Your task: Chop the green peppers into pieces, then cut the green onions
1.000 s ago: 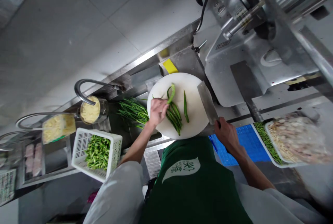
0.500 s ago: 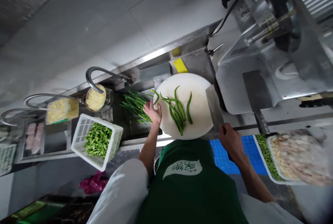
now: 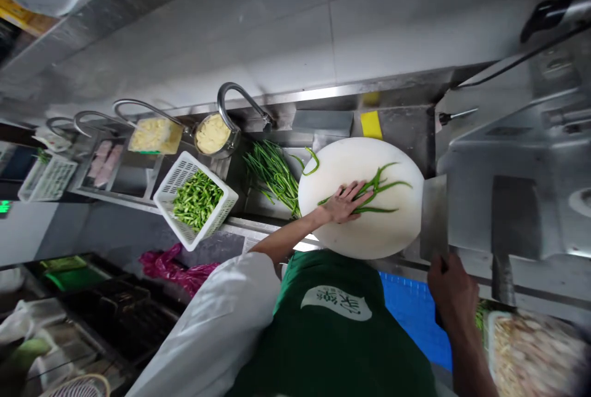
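Observation:
My left hand (image 3: 342, 205) lies with spread fingers over several long green chili peppers (image 3: 381, 188) on the round white cutting board (image 3: 364, 240). The peppers' ends stick out to the right past my fingers. Another green pepper (image 3: 313, 163) bends over the board's left edge. My right hand (image 3: 452, 289) is closed around the handle of a cleaver (image 3: 434, 215), whose broad blade is at the board's right edge. Long green stalks (image 3: 274, 172) lie in the sink left of the board.
A white basket (image 3: 216, 217) with cut green pieces (image 3: 196, 200) stands left of the sink. Beyond it are a metal pot (image 3: 226, 148) of pale slices and curved faucets (image 3: 226, 92). A second cleaver (image 3: 514, 218) lies at right, by a yellow sponge's side of the counter.
My left hand has moved right from the stalks and loose pepper onto the peppers on the board. My right hand still grips the cleaver. The view has shifted left.

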`<state>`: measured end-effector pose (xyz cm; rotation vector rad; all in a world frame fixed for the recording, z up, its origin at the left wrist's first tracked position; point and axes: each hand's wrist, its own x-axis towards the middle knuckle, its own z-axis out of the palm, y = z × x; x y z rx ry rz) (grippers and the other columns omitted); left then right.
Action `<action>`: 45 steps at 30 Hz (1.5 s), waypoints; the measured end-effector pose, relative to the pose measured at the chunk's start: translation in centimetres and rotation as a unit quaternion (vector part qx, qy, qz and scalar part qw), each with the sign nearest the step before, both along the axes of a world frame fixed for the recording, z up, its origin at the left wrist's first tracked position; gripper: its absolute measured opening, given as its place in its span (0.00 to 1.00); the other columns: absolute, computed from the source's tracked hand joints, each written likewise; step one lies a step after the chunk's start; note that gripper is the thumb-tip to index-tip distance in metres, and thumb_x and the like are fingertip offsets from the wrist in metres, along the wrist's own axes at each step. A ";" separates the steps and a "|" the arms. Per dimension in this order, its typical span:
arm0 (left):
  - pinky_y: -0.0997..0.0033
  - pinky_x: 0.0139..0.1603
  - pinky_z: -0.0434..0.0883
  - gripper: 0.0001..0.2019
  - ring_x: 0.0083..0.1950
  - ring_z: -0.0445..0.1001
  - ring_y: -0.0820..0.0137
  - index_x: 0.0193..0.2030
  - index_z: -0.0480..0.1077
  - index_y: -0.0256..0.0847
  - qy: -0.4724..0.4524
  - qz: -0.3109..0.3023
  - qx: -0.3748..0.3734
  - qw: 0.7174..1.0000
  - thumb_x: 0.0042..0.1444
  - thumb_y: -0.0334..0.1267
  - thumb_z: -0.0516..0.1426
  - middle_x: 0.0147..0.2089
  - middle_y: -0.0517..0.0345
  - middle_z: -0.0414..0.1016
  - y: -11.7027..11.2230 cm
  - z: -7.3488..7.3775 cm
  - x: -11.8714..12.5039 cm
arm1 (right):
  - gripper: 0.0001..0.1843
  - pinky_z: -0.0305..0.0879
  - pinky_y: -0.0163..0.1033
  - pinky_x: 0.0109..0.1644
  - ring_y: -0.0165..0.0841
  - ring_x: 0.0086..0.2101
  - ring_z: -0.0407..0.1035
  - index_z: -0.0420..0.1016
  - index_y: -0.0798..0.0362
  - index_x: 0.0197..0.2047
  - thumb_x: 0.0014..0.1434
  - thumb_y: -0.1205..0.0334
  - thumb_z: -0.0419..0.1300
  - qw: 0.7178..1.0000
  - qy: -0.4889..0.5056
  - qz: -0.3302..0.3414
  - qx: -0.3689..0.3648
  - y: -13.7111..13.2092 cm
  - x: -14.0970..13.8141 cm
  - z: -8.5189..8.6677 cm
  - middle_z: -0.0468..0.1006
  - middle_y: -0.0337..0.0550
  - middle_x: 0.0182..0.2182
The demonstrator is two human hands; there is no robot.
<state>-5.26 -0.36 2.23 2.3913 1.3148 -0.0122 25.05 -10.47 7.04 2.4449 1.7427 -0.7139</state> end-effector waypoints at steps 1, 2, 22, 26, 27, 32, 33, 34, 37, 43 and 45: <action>0.42 0.74 0.52 0.41 0.79 0.43 0.48 0.77 0.51 0.52 -0.013 0.003 -0.006 1.000 0.60 0.52 0.61 0.80 0.51 0.40 -0.7 0.4 -1.3 | 0.17 0.47 0.40 0.33 0.38 0.26 0.64 0.76 0.54 0.48 0.70 0.55 0.49 1.000 -0.004 0.003 -0.002 0.0 -0.1 0.1 0.77 0.50 0.28; 0.41 0.75 0.51 0.41 0.79 0.44 0.48 0.77 0.52 0.53 -0.031 0.037 -0.004 0.999 0.60 0.54 0.61 0.80 0.52 0.42 -1.7 0.5 -2.3 | 0.17 0.47 0.40 0.33 0.38 0.25 0.64 0.76 0.54 0.48 0.70 0.56 0.49 1.000 -0.008 0.005 -0.005 0.0 -0.2 0.2 0.76 0.49 0.28; 0.55 0.72 0.61 0.20 0.74 0.57 0.60 0.66 0.65 0.41 -0.263 0.433 0.136 0.851 0.72 0.42 0.48 0.72 0.43 0.56 -2.9 -4.0 2.2 | 0.15 0.42 0.39 0.33 0.33 0.24 0.58 0.74 0.56 0.45 0.71 0.59 0.49 0.999 0.005 0.017 0.031 1.1 -0.5 -0.7 0.73 0.45 0.27; 0.45 0.64 0.64 0.11 0.62 0.64 0.53 0.47 0.79 0.44 -0.171 0.298 0.099 0.934 0.67 0.42 0.56 0.55 0.46 0.71 -2.6 -2.9 3.4 | 0.16 0.45 0.39 0.34 0.34 0.26 0.60 0.75 0.56 0.46 0.70 0.58 0.48 1.000 0.008 -0.002 0.025 1.4 -0.4 -0.5 0.74 0.46 0.28; 0.44 0.62 0.64 0.10 0.60 0.65 0.52 0.46 0.79 0.45 -0.137 0.268 0.081 0.950 0.66 0.42 0.58 0.53 0.47 0.71 -2.6 -2.6 3.6 | 0.16 0.46 0.39 0.34 0.35 0.26 0.61 0.75 0.56 0.46 0.70 0.57 0.48 1.000 0.008 -0.005 0.020 1.5 -0.4 -0.4 0.75 0.46 0.29; 0.41 0.60 0.64 0.08 0.62 0.61 0.48 0.45 0.80 0.44 0.012 0.237 0.056 0.970 0.62 0.39 0.61 0.60 0.47 0.69 -2.7 -0.5 3.1 | 0.22 0.51 0.43 0.36 0.41 0.28 0.65 0.76 0.54 0.52 0.67 0.53 0.47 1.000 0.005 -0.010 -0.024 1.4 0.1 -0.1 0.75 0.50 0.28; 0.40 0.62 0.63 0.07 0.64 0.60 0.47 0.45 0.80 0.44 0.025 0.226 0.058 0.972 0.61 0.38 0.62 0.62 0.48 0.68 -2.9 -0.2 2.7 | 0.24 0.52 0.44 0.36 0.43 0.28 0.66 0.76 0.54 0.53 0.67 0.51 0.46 0.999 -0.001 -0.016 -0.037 1.4 0.5 -0.3 0.75 0.52 0.28; 0.40 0.63 0.62 0.07 0.65 0.59 0.47 0.44 0.80 0.43 0.030 0.216 0.061 0.974 0.60 0.37 0.62 0.65 0.48 0.66 -3.1 -0.1 2.2 | 0.26 0.53 0.46 0.35 0.46 0.28 0.66 0.76 0.53 0.55 0.67 0.49 0.45 0.999 -0.005 -0.020 -0.050 1.4 0.9 -0.7 0.74 0.53 0.27; 0.44 0.67 0.62 0.14 0.71 0.54 0.48 0.52 0.78 0.44 -0.007 0.224 0.066 0.972 0.60 0.42 0.62 0.70 0.48 0.62 -4.7 -0.4 0.2 | 0.31 0.54 0.50 0.35 0.51 0.28 0.65 0.75 0.51 0.58 0.67 0.44 0.42 0.999 -0.021 -0.032 -0.038 1.5 1.7 -2.0 0.73 0.55 0.27; 0.35 0.73 0.52 0.47 0.79 0.36 0.41 0.76 0.53 0.43 -0.053 0.286 0.052 0.955 0.56 0.65 0.61 0.80 0.39 0.37 -8.7 -3.6 -2.3 | 0.23 0.57 0.47 0.37 0.47 0.32 0.69 0.77 0.56 0.49 0.65 0.51 0.48 0.999 0.018 -0.028 -0.011 1.7 1.2 -0.3 0.77 0.58 0.33; 0.35 0.73 0.51 0.46 0.80 0.34 0.41 0.76 0.51 0.44 -0.052 0.286 0.063 0.955 0.58 0.64 0.59 0.80 0.40 0.34 -8.4 -4.8 -2.1 | 0.22 0.56 0.47 0.37 0.47 0.32 0.69 0.76 0.57 0.46 0.64 0.51 0.49 0.999 0.003 -0.051 0.016 1.7 1.5 0.6 0.77 0.59 0.33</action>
